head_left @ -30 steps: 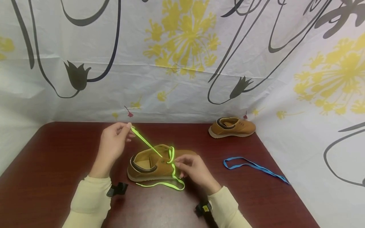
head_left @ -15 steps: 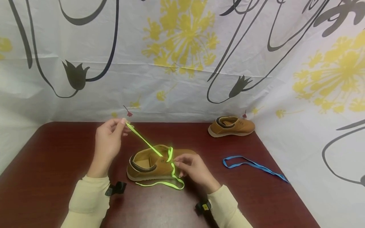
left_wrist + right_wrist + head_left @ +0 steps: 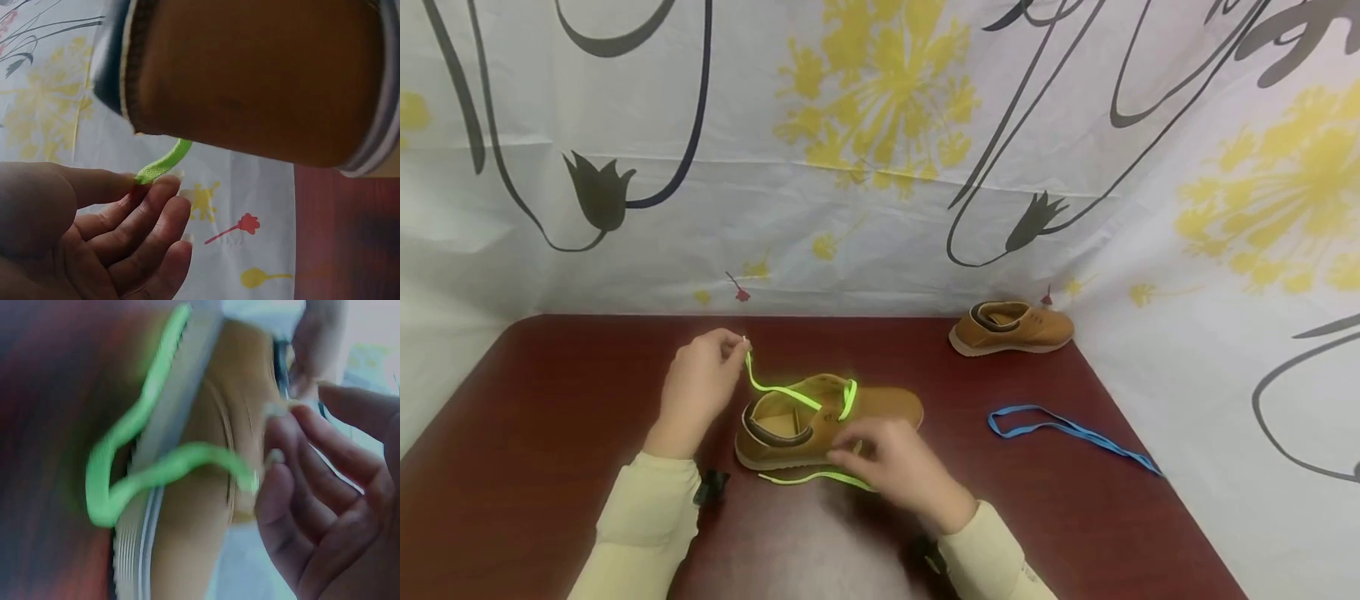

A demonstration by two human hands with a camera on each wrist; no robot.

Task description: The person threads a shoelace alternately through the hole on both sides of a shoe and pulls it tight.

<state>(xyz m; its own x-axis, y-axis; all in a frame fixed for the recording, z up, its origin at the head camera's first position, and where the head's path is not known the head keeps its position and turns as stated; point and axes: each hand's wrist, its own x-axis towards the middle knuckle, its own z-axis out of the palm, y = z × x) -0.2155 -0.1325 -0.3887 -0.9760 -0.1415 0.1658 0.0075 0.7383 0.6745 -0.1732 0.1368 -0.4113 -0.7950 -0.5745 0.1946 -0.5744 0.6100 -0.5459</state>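
Observation:
A tan low shoe (image 3: 880, 404) with a dark collar stands on the table, toe to the right. A neon green shoelace (image 3: 786, 390) runs through its front eyelets. My left hand (image 3: 703, 379) pinches one lace end above the heel; in the left wrist view the lace (image 3: 164, 164) shows between thumb and index finger. My right hand (image 3: 895, 467) is at the near side of the shoe, fingers bent loosely, holding nothing. In the right wrist view its fingertips are close to where the other lace length (image 3: 194, 453) leaves the shoe and trails down to the table.
A matching shoe (image 3: 1011, 327), with no lace in its eyelets, sits at the back right corner. A looped blue shoelace (image 3: 1067, 427) lies by the right edge of the dark red table (image 3: 565, 400). A patterned white sheet (image 3: 737, 208) hangs behind and to the right.
My left hand has come down and slightly right, and its taut lace now hangs slack. My right hand has left the eyelets and moved toward the near side of the shoe.

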